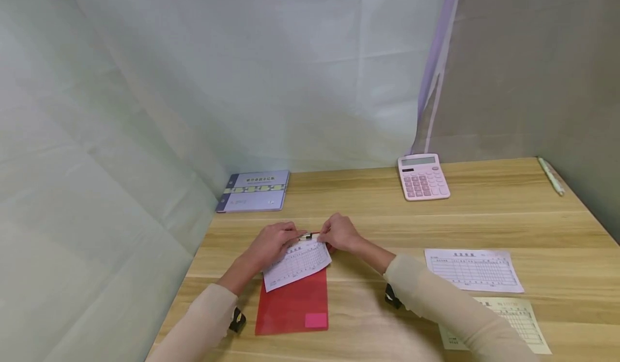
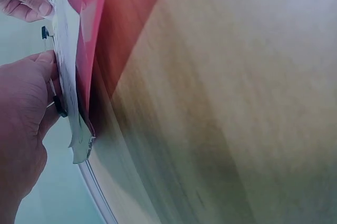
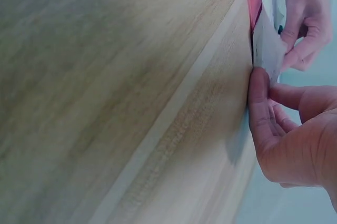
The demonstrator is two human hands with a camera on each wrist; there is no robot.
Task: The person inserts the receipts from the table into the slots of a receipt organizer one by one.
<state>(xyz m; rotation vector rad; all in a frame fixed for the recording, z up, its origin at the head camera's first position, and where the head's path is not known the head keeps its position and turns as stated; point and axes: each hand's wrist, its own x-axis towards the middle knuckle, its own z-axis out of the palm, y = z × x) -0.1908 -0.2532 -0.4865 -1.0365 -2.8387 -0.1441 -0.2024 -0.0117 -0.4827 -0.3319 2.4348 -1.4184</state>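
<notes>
A red folder [image 1: 290,311] with a pink label lies on the table, its top edge lifted in the wrist views. Over its upper part lies a white printed slip [image 1: 296,269], set at a slant. My left hand [image 1: 271,245] pinches the folder's metal clip [image 2: 60,107], which has black ends, at the top edge. The right hand [image 1: 340,234] pinches the top right corner of the slip and folder between thumb and fingers; in the right wrist view the paper edge [image 3: 267,47] runs into this grip. Fingers partly hide the clip.
A purple-blue booklet [image 1: 254,191] lies at the back left, a pink calculator [image 1: 423,177] at the back, and a pen [image 1: 551,176] at the far right. Right of the folder are another white slip [image 1: 473,270] and a yellow slip [image 1: 520,321], partly under my right sleeve.
</notes>
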